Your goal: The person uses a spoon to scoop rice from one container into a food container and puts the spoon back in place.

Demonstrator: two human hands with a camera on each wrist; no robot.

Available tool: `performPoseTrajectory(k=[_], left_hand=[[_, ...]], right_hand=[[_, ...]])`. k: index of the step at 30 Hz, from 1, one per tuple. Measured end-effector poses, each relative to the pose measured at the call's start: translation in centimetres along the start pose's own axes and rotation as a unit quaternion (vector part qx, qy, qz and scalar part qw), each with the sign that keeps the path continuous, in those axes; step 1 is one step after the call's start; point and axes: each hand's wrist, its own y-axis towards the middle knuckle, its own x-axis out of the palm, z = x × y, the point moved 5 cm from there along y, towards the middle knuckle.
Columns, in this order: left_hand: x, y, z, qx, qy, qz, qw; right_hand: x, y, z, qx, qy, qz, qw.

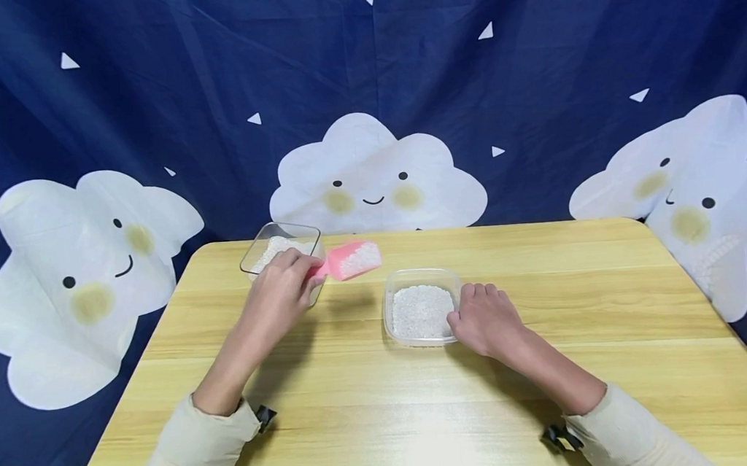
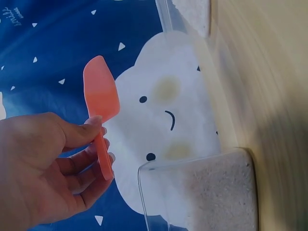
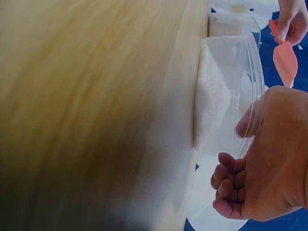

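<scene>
My left hand point(image 1: 280, 284) pinches the handle of a small pink scoop point(image 1: 353, 259), thumb on one side and fingers on the other. White grains lie in the scoop, which is raised beside a tall clear container point(image 1: 317, 293) partly filled with the same white material. In the left wrist view the back of the scoop blade point(image 2: 102, 91) faces the camera. To the right sits a low clear plastic tub point(image 1: 395, 337) with white grains point(image 1: 423, 312) in it. My right hand point(image 1: 488, 319) grips this tub's right side, thumb over the rim and the other fingers curled outside.
Both containers stand on a light wood-grain table point(image 1: 362, 417), the tall one near its back left edge. Behind hangs a dark blue curtain point(image 1: 307, 55) printed with white clouds. Black straps point(image 1: 266, 417) show at both sleeve cuffs.
</scene>
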Motion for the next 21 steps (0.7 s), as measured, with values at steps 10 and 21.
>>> performPoseTrajectory(k=[10, 21], left_hand=[[0.5, 0.0, 0.8, 0.009, -0.001, -0.006, 0.9999], [1.3, 0.3, 2.0, 0.049, -0.003, 0.002, 0.9988]], right_hand=[[0.1, 0.0, 0.1, -0.002, 0.003, 0.004, 1.0], [0.1, 0.0, 0.1, -0.003, -0.001, 0.006, 1.0]])
